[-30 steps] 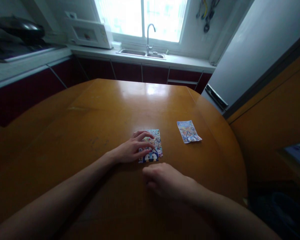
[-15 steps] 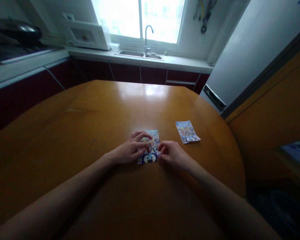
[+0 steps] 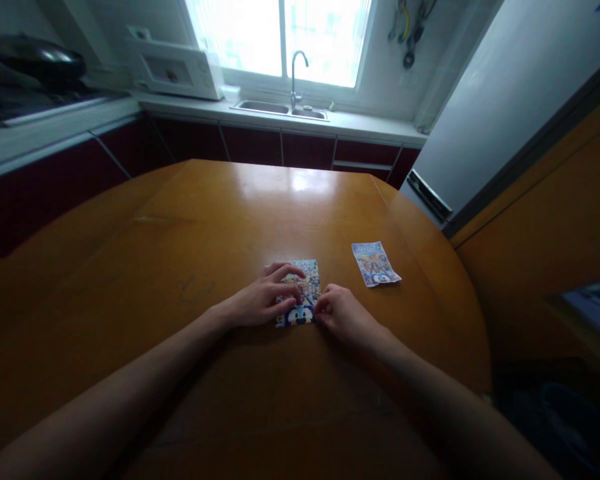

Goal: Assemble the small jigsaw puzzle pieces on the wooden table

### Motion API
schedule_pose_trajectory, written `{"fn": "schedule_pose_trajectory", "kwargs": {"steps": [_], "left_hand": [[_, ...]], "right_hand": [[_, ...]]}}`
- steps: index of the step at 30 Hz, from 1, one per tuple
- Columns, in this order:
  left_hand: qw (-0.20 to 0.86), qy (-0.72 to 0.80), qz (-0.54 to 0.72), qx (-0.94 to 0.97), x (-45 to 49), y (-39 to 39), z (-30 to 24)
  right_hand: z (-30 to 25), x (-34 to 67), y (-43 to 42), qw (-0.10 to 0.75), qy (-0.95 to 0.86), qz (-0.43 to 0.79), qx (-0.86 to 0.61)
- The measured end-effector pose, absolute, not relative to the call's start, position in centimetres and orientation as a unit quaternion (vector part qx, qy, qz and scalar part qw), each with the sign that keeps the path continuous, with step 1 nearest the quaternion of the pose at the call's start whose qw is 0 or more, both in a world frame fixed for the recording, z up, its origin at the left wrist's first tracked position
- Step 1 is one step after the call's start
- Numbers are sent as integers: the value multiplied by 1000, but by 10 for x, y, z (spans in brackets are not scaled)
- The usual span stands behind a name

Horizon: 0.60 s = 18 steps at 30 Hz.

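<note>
A small colourful picture (image 3: 310,283), which looks like a jigsaw puzzle with a blue cartoon dog's face along its bottom, lies flat on the wooden table. My left hand (image 3: 267,297) rests over its left part, fingers spread and touching the surface. At the lower right edge, my right hand (image 3: 343,313) has thumb and fingertips pressed together in a pinch; what lies between them is hidden. Off to the right is a creased paper sheet (image 3: 375,263) printed with a similar picture, touched by neither hand.
The large table (image 3: 220,207) has an angled far edge. Beyond it run a counter with a sink (image 3: 263,107), a faucet (image 3: 293,80) and a white microwave (image 3: 175,70). A pan (image 3: 35,60) stands on the stove at left. The refrigerator (image 3: 480,100) is at right.
My right hand has shifted slightly left and its fingertips have closed in at the picture's lower right edge. My left hand stays nearly in place.
</note>
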<state>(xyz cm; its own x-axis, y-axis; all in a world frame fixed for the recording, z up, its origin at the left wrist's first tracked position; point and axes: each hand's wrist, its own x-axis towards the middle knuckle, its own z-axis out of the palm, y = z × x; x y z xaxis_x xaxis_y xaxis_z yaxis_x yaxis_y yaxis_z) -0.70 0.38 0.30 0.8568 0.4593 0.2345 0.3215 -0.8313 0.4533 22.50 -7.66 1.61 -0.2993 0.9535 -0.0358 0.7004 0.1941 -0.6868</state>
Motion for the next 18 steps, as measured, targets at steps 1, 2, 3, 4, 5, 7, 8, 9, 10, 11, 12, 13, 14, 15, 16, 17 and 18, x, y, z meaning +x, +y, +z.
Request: {"fn": "schedule_pose_trajectory", "kwargs": {"steps": [1, 2, 3, 4, 5, 7, 8, 9, 10, 11, 12, 13, 14, 15, 16, 17, 18], "left_hand": [[201, 206, 168, 943, -7, 4, 3], [199, 206, 168, 943, -7, 4, 2], [197, 205, 168, 944, -7, 4, 2], [197, 204, 168, 944, -7, 4, 2], [197, 204, 168, 944, -7, 4, 2], [200, 205, 169, 943, -7, 4, 2], [203, 205, 169, 942, -7, 4, 2], [205, 206, 170, 942, -7, 4, 2], [206, 206, 171, 941, -7, 4, 2], [206, 206, 171, 941, -7, 4, 2], [206, 208, 172, 941, -7, 5, 1], [204, 211, 175, 940, -7, 5, 1], [202, 216, 180, 938, -7, 5, 0], [199, 223, 187, 936, -6, 5, -2], [197, 231, 195, 933, -5, 5, -3], [196, 240, 206, 928, -4, 5, -4], [196, 249, 219, 923, -4, 5, -6]], "right_hand": [[16, 225, -77, 202, -746, 308, -555], [15, 225, -76, 199, -747, 307, -555], [15, 226, -76, 196, -748, 306, -555], [14, 225, -77, 193, -749, 304, -556], [13, 225, -77, 189, -750, 301, -558], [13, 225, -77, 179, -752, 288, -565], [13, 225, -77, 177, -752, 281, -570], [13, 225, -76, 178, -750, 279, -573], [14, 227, -75, 182, -745, 284, -575], [14, 228, -73, 190, -738, 296, -576], [15, 231, -71, 201, -729, 308, -578], [16, 234, -68, 213, -719, 317, -580], [17, 237, -65, 223, -712, 320, -583], [17, 240, -62, 231, -708, 319, -586], [17, 242, -60, 234, -708, 315, -587], [17, 244, -59, 231, -714, 312, -583], [16, 245, -59, 222, -722, 311, -577]]}}
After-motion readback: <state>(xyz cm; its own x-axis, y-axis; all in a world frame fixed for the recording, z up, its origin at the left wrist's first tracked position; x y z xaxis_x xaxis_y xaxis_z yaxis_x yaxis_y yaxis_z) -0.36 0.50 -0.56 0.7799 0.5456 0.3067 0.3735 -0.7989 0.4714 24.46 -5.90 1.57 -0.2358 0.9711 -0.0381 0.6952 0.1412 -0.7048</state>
